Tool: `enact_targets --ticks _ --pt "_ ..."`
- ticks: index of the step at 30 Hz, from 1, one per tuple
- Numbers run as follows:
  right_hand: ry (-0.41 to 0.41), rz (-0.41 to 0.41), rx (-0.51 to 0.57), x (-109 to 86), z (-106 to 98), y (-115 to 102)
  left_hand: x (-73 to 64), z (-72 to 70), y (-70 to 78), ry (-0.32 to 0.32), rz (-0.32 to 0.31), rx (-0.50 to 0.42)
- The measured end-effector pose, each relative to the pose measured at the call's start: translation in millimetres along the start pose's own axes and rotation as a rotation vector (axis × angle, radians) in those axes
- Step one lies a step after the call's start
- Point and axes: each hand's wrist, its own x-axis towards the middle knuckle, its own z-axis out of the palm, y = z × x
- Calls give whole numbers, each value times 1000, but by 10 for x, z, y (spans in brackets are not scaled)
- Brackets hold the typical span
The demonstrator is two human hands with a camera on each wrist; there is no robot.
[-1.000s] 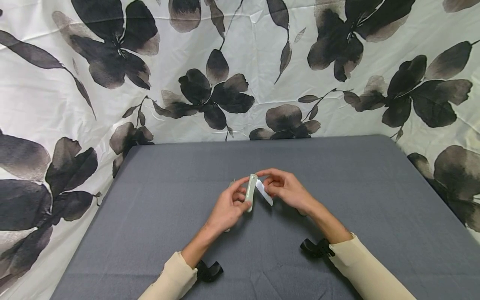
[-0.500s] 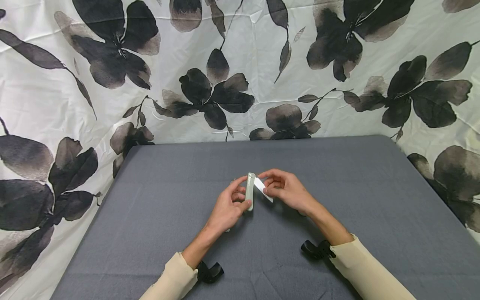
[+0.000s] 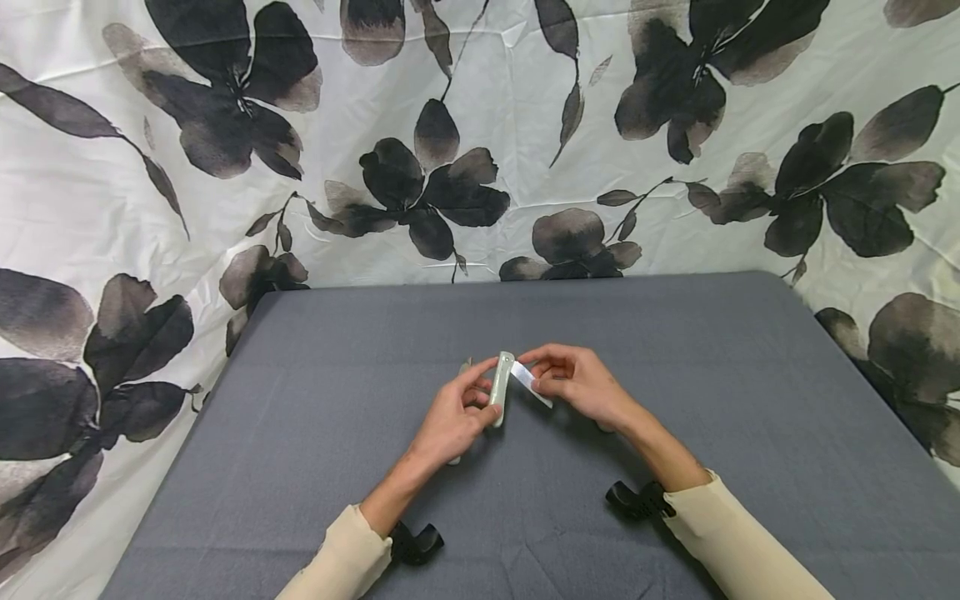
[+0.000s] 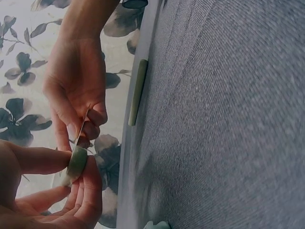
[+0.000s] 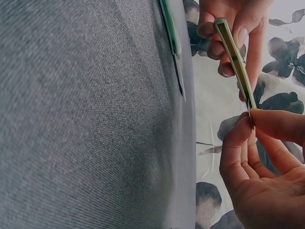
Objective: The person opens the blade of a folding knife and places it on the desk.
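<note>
A folding knife (image 3: 500, 390) with a pale green handle is held up over the grey table, its blade (image 3: 523, 377) part-way out at an angle. My left hand (image 3: 452, 419) grips the handle between thumb and fingers. With thumb and fingers, my right hand (image 3: 583, 387) pinches the flat, shiny blade. From the right wrist view, the slot along the handle (image 5: 233, 57) faces the camera. The left wrist view shows the thin edge of the blade (image 4: 84, 120) running into the right hand's fingers.
Under the left hand lies another green knife (image 5: 170, 28) with its blade out, mostly hidden in the head view. A green-handled piece (image 4: 138, 93) lies on the table (image 3: 360, 350) beneath the right hand. A floral cloth (image 3: 525, 167) hangs behind.
The blade has swung slightly outward from the handle, to the right. The handle tilts a little more, and both hands stay almost in place with their grips unchanged.
</note>
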Motion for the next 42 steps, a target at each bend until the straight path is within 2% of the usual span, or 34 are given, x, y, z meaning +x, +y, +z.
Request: enact_targets --ticks 10,17,27,42 --pt "-5 6 -6 4 -39 29 3 -57 -11 -29 10 69" --pt "-10 14 -32 -12 -77 35 16 -81 -15 -74 22 98" --pt "-27 19 -77 -28 -111 61 0 -104 -10 -101 -9 145" --pt "-34 21 -123 -52 -131 73 -17 -128 -41 -143 -7 173"
